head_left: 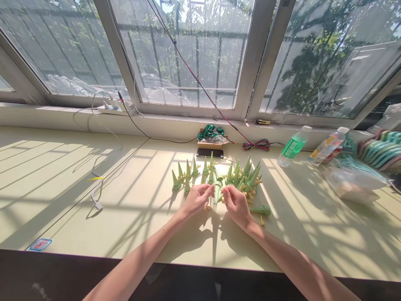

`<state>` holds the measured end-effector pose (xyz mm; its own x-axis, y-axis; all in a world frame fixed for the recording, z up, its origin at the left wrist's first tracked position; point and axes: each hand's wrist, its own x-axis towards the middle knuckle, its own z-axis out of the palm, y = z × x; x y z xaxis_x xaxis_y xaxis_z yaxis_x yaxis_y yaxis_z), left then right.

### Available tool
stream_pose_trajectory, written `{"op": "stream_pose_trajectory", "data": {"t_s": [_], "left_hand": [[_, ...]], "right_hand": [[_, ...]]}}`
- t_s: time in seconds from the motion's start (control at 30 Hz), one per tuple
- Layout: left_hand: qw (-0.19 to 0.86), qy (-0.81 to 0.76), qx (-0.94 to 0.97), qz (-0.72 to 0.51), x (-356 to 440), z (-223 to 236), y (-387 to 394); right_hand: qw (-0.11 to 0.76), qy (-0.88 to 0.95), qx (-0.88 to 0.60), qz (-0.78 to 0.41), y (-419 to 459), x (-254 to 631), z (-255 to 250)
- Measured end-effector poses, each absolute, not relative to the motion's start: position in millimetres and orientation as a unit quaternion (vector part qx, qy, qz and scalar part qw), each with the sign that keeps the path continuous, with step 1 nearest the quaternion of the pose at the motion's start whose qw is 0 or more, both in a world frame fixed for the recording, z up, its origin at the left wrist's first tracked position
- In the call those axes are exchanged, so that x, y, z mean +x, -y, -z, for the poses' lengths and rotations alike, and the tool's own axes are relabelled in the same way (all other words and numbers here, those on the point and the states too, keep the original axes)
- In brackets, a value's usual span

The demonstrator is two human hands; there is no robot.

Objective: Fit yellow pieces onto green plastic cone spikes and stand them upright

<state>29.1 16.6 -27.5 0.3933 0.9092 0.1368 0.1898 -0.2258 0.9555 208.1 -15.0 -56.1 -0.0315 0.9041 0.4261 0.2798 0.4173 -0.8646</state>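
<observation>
Between my two hands is a green plant watering spike (pixel 217 195), its pointed end down above the table. My left hand (pixel 198 199) pinches it from the left side. Close by on the right, the fingers of my right hand (pixel 235 202) are pinched together; whatever they hold is too small or hidden to make out. Behind my hands, several more green spikes (pixel 176 180) stand tip up in a group. Small yellow pieces (pixel 250 195) show among those at the right. One green spike (pixel 259 210) lies on its side beyond my right wrist, near a loose yellow piece (pixel 262 220).
A black phone (pixel 209 153) lies before a small box (pixel 213 145) holding green material. To the right are a green-labelled bottle (pixel 293 147), a second bottle (pixel 328 146) and a plastic bag (pixel 351 186). A white cable (pixel 97 205) trails across the left tabletop (pixel 62 188).
</observation>
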Motion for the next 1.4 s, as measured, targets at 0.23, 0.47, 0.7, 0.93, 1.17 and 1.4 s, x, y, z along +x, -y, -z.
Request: {"op": "stream_pose_trajectory", "data": {"t_s": [0.23, 0.47, 0.7, 0.93, 1.17, 1.4], "left_hand": [[0.517, -0.376, 0.677, -0.364, 28.1, 28.7, -17.4], [0.486, -0.374, 0.701, -0.363, 27.0, 31.5, -17.1], [0.424, -0.371, 0.719, -0.407, 31.2, 31.1, -12.1], [0.331, -0.328, 0.778, -0.421, 30.7, 28.2, -10.9], [0.349, -0.331, 0.766, -0.427, 32.0, 31.2, -12.6], [0.451, -0.371, 0.703, -0.405, 30.2, 29.0, -14.7]], "right_hand": [[0.525, 0.661, -0.431, -0.318, 15.3, 206.9, 56.7], [0.528, 0.629, -0.447, -0.354, 15.0, 206.3, 60.5], [0.528, 0.614, -0.481, -0.336, 15.1, 203.8, 57.9], [0.529, 0.603, -0.486, -0.348, 14.3, 204.0, 58.4], [0.54, 0.596, -0.481, -0.349, 16.9, 202.8, 55.0], [0.552, 0.599, -0.482, -0.322, 16.3, 207.0, 54.8]]}}
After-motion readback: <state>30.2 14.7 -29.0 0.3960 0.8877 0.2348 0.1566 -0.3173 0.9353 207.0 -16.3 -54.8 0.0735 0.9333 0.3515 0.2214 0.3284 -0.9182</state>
